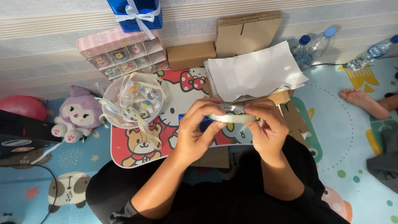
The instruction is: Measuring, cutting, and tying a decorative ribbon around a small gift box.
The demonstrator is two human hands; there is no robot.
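Both my hands hold a roll of clear tape (232, 118) above a small cartoon-printed lap table (137, 151). My left hand (198, 128) grips the roll's left side, thumb along its rim. My right hand (265, 126) pinches the right side with fingertips on the top edge. A small blue object (204, 123) shows under my left fingers on the table.
On the table sit a clear bowl of ribbons (132, 101), a stack of white papers (255, 72) and small cardboard boxes (190, 55). A pink compartment box (122, 52), blue gift box (137, 14), plush toy (78, 114), water bottles (315, 45) and another person's foot (362, 101) surround it.
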